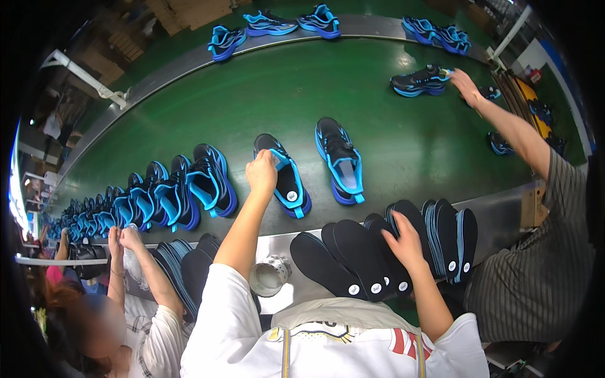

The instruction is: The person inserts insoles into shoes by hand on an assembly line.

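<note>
Took as landmark the low sneaker with black upper, bright-blue collar and blue-violet sole (pixel 299 179), resting on the green-topped, metal-edged bench (pixel 252 94) ahead of the person. Saw, well to its left, a long row of matching black-and-blue sneakers (pixel 211 179). Found the left hand (pixel 261 171) at the sneaker's left rim, fingers curled closed, apparently pinching the tongue or collar; could not tell which. Noted, just nearer the person than the sneaker, a pale speckled cylinder (pixel 277 271).

Judged the sneaker light and not fragile, soft and yielding above, firmer at the sole; best held by the padded collar or heel. Read its long axis as running away from the person, toe pointing ahead and slightly left, heel nearest. Noticed inside it a flat black insole with a round white sticker (pixel 288 187).

Saw, to the sneaker's near right, a fan of thin black insoles (pixel 340 252), stickered ends toward the person, long axes leaning left; judged bendy and nearly weightless, best pinched by the edges. Spotted, just right of the sneaker, a second black-and-blue sneaker (pixel 340 157), toe likewise away. Found the right hand (pixel 404 239) farther right, fingers spread over the insoles, seemingly gripping nothing; could not confirm contact.
</note>
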### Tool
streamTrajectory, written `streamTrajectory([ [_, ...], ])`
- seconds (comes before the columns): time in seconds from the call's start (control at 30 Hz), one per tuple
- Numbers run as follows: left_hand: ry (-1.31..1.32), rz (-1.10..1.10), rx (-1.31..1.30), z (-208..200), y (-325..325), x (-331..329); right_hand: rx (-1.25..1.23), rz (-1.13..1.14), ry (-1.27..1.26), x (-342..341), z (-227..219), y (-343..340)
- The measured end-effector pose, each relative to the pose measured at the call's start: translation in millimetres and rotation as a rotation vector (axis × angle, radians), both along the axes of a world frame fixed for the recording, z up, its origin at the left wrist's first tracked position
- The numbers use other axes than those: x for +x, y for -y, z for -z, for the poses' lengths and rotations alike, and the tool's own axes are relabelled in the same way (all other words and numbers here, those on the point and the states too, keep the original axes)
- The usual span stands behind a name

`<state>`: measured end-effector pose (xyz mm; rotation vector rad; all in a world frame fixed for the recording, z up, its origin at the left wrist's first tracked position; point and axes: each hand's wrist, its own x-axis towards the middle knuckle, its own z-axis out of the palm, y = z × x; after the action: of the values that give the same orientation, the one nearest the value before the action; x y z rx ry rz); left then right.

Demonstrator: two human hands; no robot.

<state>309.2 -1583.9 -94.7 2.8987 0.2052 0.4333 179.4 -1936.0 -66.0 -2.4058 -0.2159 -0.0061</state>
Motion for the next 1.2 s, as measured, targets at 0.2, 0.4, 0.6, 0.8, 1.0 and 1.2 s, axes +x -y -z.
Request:
streamTrajectory([
  [0.2,-0.101,0.060,-0.067,4.4,-13.4,-5.8,-0.322,0.282,-0.099,-78.8,27.1,59.7],
  [0.4,-0.479,0.246,-1.168,-32.1,-50.3,-11.7,-0.365,0.360,-0.219,-84.3,22.8,67.4],
  [0.6,0.077,0.116,-1.714,-67.2,-41.9,5.6,-0.349,0.407,-0.263,-82.0,13.9,70.4],
  [0.8,0.163,0.217,-1.150,-63.4,50.0,13.1,0.343,0.502,-0.274,-89.3,4.8,113.8],
  [1.0,-0.098,0.588,-0.280,-26.2,98.2,9.7,-0.005,0.286,-0.038,-24.8,-36.5,76.3],
  [1.2,-0.068,0.234,-0.791,-5.9,115.7,44.9,0.596,0.195,-0.683,60.0,-110.5,18.8],
])
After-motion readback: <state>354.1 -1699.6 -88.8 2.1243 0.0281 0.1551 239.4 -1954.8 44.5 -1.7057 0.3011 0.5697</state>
